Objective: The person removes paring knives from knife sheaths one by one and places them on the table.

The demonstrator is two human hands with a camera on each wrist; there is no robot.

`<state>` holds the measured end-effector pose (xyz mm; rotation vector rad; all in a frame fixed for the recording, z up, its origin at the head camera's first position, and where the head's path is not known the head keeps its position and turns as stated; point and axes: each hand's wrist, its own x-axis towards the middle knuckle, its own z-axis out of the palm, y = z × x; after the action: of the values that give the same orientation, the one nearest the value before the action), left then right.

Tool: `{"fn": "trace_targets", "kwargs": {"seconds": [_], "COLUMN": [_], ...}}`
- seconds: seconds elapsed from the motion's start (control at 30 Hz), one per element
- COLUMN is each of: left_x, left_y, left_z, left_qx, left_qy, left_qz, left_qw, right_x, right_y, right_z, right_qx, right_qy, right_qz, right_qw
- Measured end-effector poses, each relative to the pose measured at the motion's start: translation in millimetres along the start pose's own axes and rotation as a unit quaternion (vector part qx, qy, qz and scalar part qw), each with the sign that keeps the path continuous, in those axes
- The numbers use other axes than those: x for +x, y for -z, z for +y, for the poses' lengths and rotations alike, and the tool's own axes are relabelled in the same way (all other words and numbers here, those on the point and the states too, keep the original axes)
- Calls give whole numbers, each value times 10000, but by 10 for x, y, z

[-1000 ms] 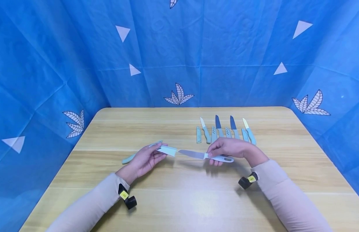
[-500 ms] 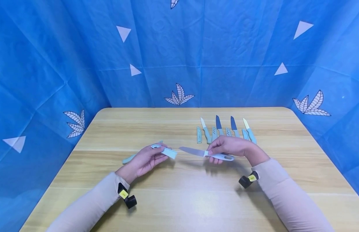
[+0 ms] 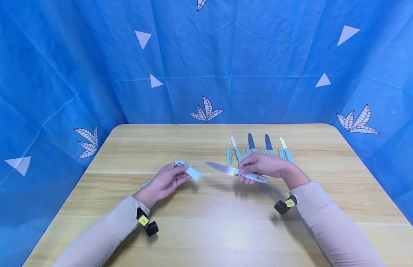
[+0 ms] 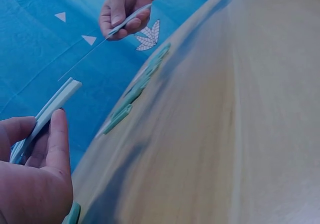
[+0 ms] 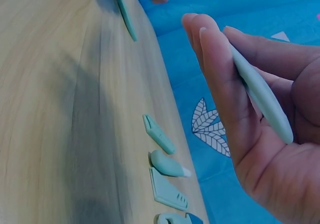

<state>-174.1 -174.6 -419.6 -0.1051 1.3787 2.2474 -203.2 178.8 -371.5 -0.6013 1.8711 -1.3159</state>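
Note:
My left hand (image 3: 168, 181) pinches a pale blade cover (image 3: 193, 173) between thumb and fingers above the table. In the left wrist view the cover (image 4: 52, 104) points up, its open end toward the knife. My right hand (image 3: 261, 167) grips a kitchen knife (image 3: 251, 176) by its pale handle near the blade. The bare blade (image 3: 221, 168) points left and slightly up, its tip a small gap from the cover. In the right wrist view the handle (image 5: 262, 97) lies between thumb and fingers. A green-handled thing (image 3: 145, 183) lies on the table, mostly hidden behind my left hand.
Beyond my right hand, several unsheathed knives stand in a row on the wooden table (image 3: 206, 237), among them one with a yellowish blade (image 3: 282, 142) and one with a dark blade (image 3: 251, 141). Green covers (image 3: 229, 155) lie between them. A blue curtain (image 3: 206, 55) surrounds the table.
The cover has turned in my left hand, its rounded end rising and its open end dipping. The knife's blade has tilted upward, tip higher. Both hands keep their holds.

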Motion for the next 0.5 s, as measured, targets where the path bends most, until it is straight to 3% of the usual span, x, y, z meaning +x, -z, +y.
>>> {"fn": "trace_targets", "kwargs": {"seconds": [0.5], "left_x": [77], "left_y": [-61], "left_z": [146], "left_qx": [582], "left_qy": [-185], "left_qz": [-7], "left_qw": [9981], "right_x": [29], "right_y": [46], "right_z": [-107], "right_qx": [112], "right_qy": [-131], "right_qz": [363], "right_qw": [9992]}}
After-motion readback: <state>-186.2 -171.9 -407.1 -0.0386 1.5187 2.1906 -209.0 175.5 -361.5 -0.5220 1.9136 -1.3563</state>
